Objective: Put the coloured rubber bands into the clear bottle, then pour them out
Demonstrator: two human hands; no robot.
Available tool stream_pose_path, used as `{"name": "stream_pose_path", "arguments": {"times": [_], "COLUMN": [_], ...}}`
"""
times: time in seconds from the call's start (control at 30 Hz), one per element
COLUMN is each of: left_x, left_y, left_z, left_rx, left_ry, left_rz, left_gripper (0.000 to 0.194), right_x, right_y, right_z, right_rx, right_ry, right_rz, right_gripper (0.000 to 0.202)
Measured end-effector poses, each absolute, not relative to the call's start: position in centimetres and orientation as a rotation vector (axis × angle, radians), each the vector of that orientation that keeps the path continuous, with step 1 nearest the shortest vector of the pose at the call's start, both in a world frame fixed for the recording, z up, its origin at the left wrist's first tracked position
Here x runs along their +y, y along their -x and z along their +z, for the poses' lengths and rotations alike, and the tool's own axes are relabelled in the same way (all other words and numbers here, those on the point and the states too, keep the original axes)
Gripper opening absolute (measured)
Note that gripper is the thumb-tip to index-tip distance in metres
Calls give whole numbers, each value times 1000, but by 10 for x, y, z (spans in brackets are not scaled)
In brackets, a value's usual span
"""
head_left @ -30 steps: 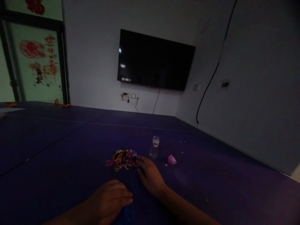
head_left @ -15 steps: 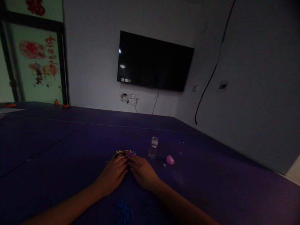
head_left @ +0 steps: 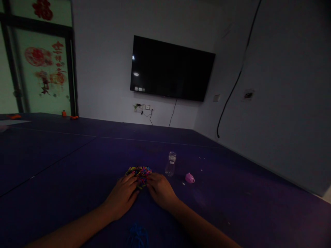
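Note:
A heap of thin multicoloured bands or strings (head_left: 142, 173) in yellow, pink, blue and black lies on the purple tabletop. My left hand (head_left: 124, 193) rests on the heap's near left side, its fingers stretched out over the bands. At the right edge of the heap is my right hand (head_left: 161, 191), fingers extended and slightly bent, touching the bands. Neither hand lifts anything. A clear bottle (head_left: 170, 165) without a lid stands upright just beyond my right hand. To its right lies a pink cap with a loop (head_left: 189, 178). A blue bundle of strings (head_left: 138, 236) is between my forearms.
The purple surface (head_left: 77, 165) reaches back to the wall and has seams across it. Small white scraps (head_left: 183, 184) lie near the cap. Orange objects (head_left: 74, 117) sit at the far left. A television (head_left: 172, 69) hangs on the wall, and a black cable (head_left: 230, 96) dangles at right.
My hands have spread slightly apart, the right one shifting right, so more of the coloured heap shows between them. The view has shifted a little.

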State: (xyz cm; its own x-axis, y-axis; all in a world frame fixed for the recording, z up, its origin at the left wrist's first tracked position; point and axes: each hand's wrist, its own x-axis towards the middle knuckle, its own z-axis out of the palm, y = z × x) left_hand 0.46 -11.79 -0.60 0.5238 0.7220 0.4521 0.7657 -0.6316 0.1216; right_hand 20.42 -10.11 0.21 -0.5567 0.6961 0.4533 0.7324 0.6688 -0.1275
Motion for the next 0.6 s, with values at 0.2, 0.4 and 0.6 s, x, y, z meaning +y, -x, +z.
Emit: {"name": "stream_pose_path", "arguments": {"times": [0.2,0.4,0.6], "left_x": [-121,-122,-116], "left_y": [-5,-4,-2], "left_z": [-1,1,-7], "left_rx": [-1373,-1437,-1499], "left_ry": [2630,2558,2492], "left_rz": [-675,-655,-684], "left_gripper": [33,32,37], "right_x": [-102,-103,-109], "right_y": [-207,-207,-205], "right_z": [1,0,4], "right_rx": [-2304,-2302,-2471], "right_ry": [1177,1104,1023], "right_rz": [-74,-89,-59], "right_gripper": [27,32,37]}}
